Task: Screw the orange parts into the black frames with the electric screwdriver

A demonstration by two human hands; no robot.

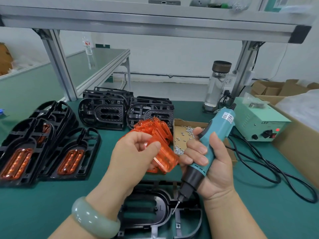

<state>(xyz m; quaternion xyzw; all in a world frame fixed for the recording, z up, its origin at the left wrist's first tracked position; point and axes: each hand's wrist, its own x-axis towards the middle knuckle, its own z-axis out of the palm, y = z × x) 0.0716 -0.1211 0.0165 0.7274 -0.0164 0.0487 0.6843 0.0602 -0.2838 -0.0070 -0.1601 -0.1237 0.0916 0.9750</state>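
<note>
Orange part (pixel 164 157) is pinched in left hand (pixel 136 152), electric screwdriver (pixel 207 152) gripped bit-down in right hand (pixel 212 166), both held above black frame (pixel 155 209) on tabletop (pixel 43 204).

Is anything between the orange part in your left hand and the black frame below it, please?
Nothing visible lies in the black frame. Only the screwdriver bit, held in the right hand, hangs over its right side; the wrist of the left hand hides part of it.
</note>
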